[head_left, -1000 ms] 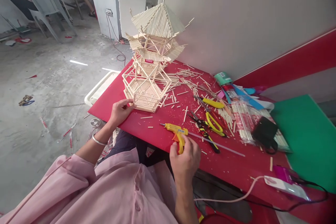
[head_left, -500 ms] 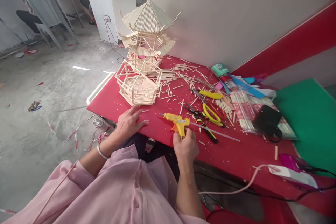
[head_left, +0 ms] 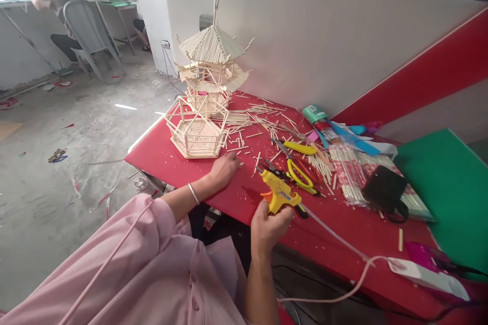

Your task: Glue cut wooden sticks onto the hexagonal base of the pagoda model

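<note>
My right hand (head_left: 270, 227) grips the handle of a yellow glue gun (head_left: 280, 194), its nozzle toward the upper left and a long clear glue stick (head_left: 335, 236) trailing from its back. My left hand (head_left: 224, 171) rests on the red tabletop (head_left: 152, 155), fingers drawn together beside short loose sticks (head_left: 238, 139); whatever they pinch is too small to make out. Left of that hand stands an open six-sided frame of wooden sticks (head_left: 200, 156) with a slatted floor. Behind it rises a tiered stick pagoda (head_left: 213, 45) with pointed roofs.
Yellow-handled scissors (head_left: 301, 175) and a yellow-handled tool (head_left: 299, 147) lie beyond the glue gun. Wrapped stick bundles (head_left: 348, 172), a black object (head_left: 384, 188) and a green board (head_left: 446, 177) occupy the right. A white power strip (head_left: 427, 277) sits near the front edge. People sit far left.
My left hand has moved right, from the table's front edge to the loose sticks, and its spread fingers have closed up. My right hand has raised and turned the glue gun. The view has tilted up.
</note>
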Demonstrator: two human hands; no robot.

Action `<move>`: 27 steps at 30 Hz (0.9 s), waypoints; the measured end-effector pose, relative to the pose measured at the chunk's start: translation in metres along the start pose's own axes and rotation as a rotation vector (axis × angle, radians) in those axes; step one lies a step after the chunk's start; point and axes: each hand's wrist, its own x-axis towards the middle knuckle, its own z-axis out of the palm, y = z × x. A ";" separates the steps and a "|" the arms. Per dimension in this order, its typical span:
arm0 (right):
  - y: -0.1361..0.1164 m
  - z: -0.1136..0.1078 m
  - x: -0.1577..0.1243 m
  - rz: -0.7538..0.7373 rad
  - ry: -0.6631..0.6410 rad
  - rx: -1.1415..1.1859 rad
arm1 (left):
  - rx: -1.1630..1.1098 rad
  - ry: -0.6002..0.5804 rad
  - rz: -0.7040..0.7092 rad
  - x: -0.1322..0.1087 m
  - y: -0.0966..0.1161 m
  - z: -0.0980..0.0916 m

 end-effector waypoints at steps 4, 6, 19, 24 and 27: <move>0.003 0.000 -0.001 0.070 -0.044 0.061 | -0.029 0.070 0.060 -0.033 0.005 -0.012; 0.005 0.000 -0.002 0.042 -0.092 0.029 | -0.077 0.254 0.015 -0.066 -0.008 -0.022; 0.007 0.002 -0.007 -0.320 -0.098 -0.355 | -0.143 0.468 -0.210 -0.084 -0.131 -0.050; 0.005 0.008 -0.004 -0.303 -0.130 -0.443 | -0.189 0.383 -0.154 -0.078 -0.139 -0.048; 0.003 0.002 -0.004 -0.302 -0.174 -0.400 | -0.187 0.388 -0.161 -0.075 -0.143 -0.048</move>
